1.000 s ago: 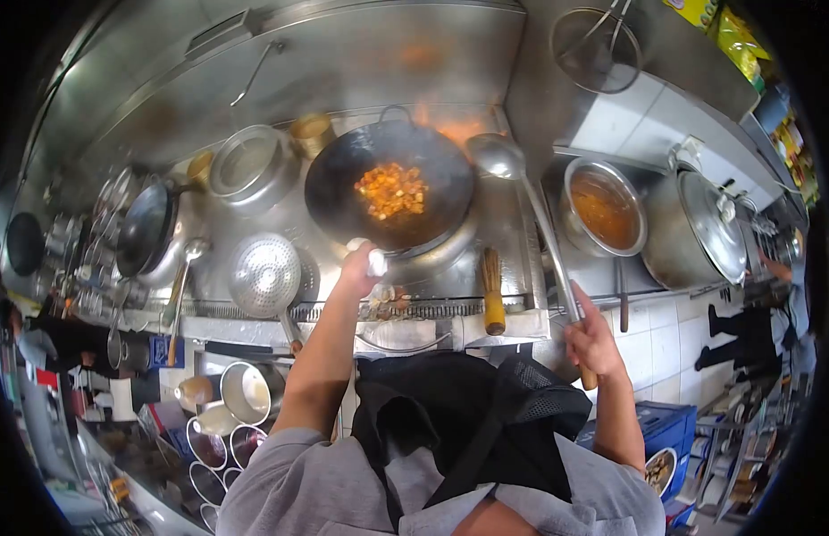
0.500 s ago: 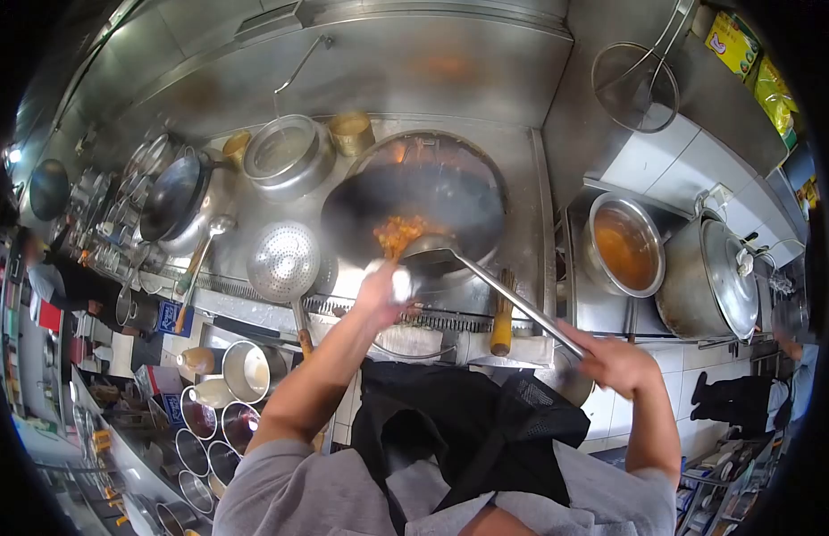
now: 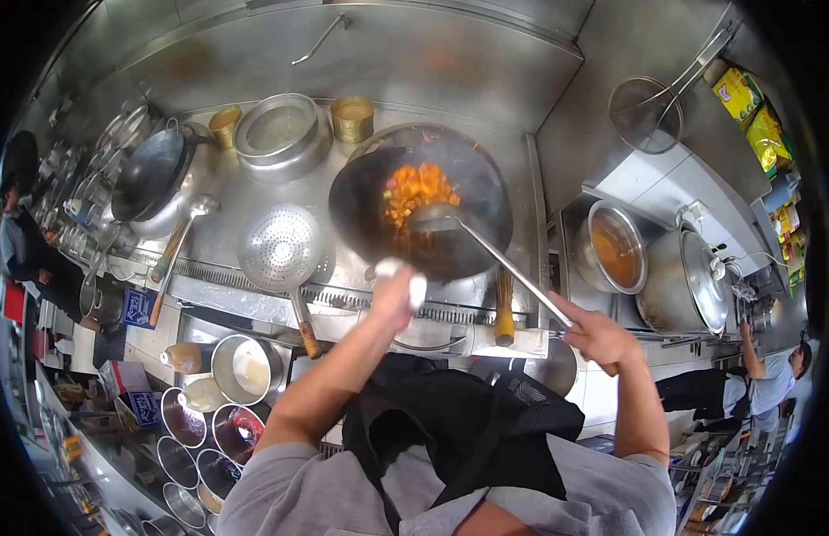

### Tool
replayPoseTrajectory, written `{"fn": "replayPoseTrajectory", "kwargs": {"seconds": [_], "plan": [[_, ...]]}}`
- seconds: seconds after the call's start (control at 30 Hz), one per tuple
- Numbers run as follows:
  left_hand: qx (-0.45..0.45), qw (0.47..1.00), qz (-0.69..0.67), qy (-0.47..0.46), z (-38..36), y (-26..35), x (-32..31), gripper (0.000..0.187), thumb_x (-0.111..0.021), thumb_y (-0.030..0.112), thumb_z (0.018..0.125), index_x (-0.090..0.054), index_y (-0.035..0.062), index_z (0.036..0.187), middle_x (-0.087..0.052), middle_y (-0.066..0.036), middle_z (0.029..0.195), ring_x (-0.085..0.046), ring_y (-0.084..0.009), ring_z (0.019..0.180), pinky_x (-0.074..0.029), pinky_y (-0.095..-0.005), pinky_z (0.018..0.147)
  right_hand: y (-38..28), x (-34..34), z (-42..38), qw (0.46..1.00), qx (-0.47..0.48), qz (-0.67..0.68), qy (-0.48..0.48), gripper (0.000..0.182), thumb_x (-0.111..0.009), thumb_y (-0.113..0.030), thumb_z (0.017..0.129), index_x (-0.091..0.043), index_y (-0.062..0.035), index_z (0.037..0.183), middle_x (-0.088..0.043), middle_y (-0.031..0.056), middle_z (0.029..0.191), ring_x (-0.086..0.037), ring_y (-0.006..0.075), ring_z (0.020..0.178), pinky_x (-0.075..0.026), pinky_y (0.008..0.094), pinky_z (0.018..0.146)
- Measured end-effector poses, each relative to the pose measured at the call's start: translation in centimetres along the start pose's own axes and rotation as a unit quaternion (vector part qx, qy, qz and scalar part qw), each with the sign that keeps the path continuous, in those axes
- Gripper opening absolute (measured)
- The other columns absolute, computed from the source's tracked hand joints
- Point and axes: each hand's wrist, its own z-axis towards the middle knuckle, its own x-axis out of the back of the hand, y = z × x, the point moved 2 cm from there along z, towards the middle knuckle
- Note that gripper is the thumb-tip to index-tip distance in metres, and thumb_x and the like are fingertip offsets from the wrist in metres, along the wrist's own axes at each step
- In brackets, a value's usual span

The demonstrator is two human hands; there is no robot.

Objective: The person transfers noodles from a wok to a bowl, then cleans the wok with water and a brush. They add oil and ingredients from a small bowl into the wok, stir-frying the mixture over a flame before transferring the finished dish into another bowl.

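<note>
A dark wok (image 3: 361,210) tilts over the burner, with orange diced food (image 3: 421,189) spread up its far side. At its near rim my left hand (image 3: 393,299) is closed on a folded white cloth (image 3: 417,291); the wok's edge or handle under the cloth is hidden. My right hand (image 3: 600,337) wraps round the end of a long steel ladle (image 3: 513,266). The ladle's bowl (image 3: 435,217) lies in the wok against the lower part of the food.
Left of the wok lie a perforated skimmer (image 3: 281,247) and a lidded steel pot (image 3: 277,134). A yellow-handled brush (image 3: 504,322) stands near the front edge. To the right are a bowl of orange liquid (image 3: 616,253) and a big stockpot (image 3: 682,281). Other people (image 3: 772,380) stand at both sides.
The food has moved up and spread out towards the wok's far side. Less flame shows behind the wok. My hands keep their holds, and the view has shifted slightly.
</note>
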Motion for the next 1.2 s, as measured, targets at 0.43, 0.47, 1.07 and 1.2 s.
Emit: {"fn": "replayPoseTrajectory", "kwargs": {"seconds": [0.43,0.47,1.07,1.2], "plan": [[-0.021,0.989,0.139,-0.051,-2.9,-1.1,6.6,0.034,-0.057,0.004,0.087,-0.054,0.0038,0.121,-0.063,-0.009,0.107,-0.063,-0.0245,0.096,-0.053,-0.0415,0.079,-4.7,-5.3,0.3,0.994,-0.075,-0.04,0.074,0.077,-0.054,-0.014,0.087,-0.021,-0.0278,0.156,-0.067,0.0277,0.092,-0.066,0.0413,0.083,-0.051,0.0487,0.08],[-0.046,0.991,0.106,-0.067,-2.2,0.0,5.4,0.029,-0.058,0.008,0.088,-0.056,0.0038,0.117,-0.065,-0.009,0.102,-0.065,-0.0253,0.092,-0.054,-0.0421,0.074,-5.1,-4.9,-1.5,0.996,-0.074,0.003,0.052,0.076,-0.054,-0.015,0.088,-0.023,-0.0277,0.156,-0.068,0.0252,0.09,-0.067,0.0398,0.082,-0.052,0.047,0.078],[0.068,0.992,0.095,-0.046,1.2,9.6,-1.7,0.019,-0.058,0.018,0.092,-0.057,0.0013,0.101,-0.063,-0.009,0.088,-0.063,-0.0232,0.064,-0.05,-0.0347,0.048,-7.9,-7.1,0.4,0.952,-0.093,0.193,0.218,0.074,-0.049,-0.003,0.092,-0.02,-0.0233,0.157,-0.063,0.0236,0.085,-0.061,0.0355,0.072,-0.05,0.0407,0.074],[-0.103,0.978,0.172,-0.066,-3.6,6.3,-2.1,0.024,-0.056,0.006,0.087,-0.051,-0.0048,0.108,-0.061,-0.01,0.086,-0.064,-0.0211,0.076,-0.054,-0.0388,0.056,-5.6,-5.9,1.8,0.938,-0.093,0.064,0.327,0.077,-0.048,-0.006,0.094,-0.008,-0.0221,0.158,-0.065,0.0283,0.08,-0.063,0.0461,0.074,-0.049,0.0519,0.073]]}}
